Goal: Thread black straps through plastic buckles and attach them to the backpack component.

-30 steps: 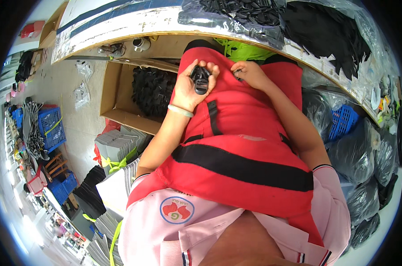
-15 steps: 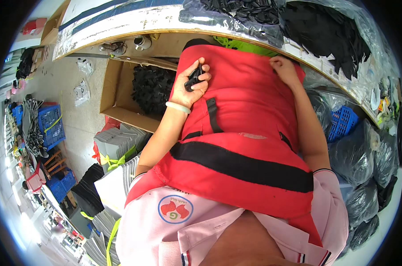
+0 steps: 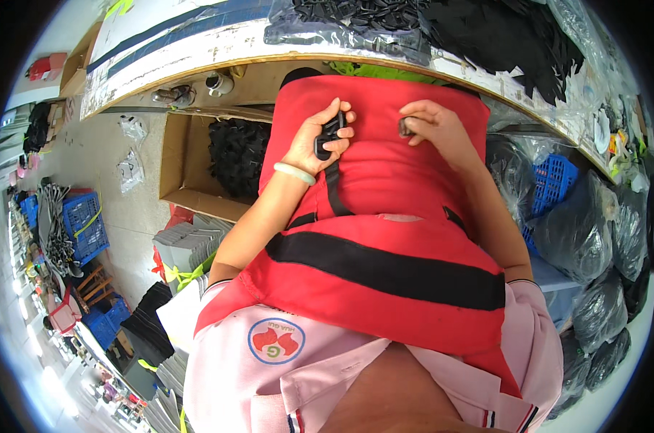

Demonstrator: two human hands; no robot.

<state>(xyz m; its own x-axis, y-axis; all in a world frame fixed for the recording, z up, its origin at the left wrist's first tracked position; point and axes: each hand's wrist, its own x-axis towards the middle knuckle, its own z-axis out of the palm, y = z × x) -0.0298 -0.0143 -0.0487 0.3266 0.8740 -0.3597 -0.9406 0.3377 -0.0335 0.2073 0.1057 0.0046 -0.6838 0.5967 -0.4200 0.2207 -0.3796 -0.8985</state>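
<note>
Against the near edge of the table, a red vest with black bands lies draped from the table edge down over the person's lap; its far end is tucked under the edge and cannot be seen. Table top carries a clear bag of black parts and loose black fabric, both cut off by the picture's rim. Below the table edge, left of the vest, an open cardboard box holds a dark mesh bundle, partly hidden by the vest. Right of the vest, dark plastic bags and a blue crate crowd close; little free room there. Open floor lies left of the box. Left hand, grip clenched around a black buckle on a black strap, upper middle of the vest. Right hand rests just beside, fingers pinching a small dark piece; too small to identify. Hands near, not touching.
</note>
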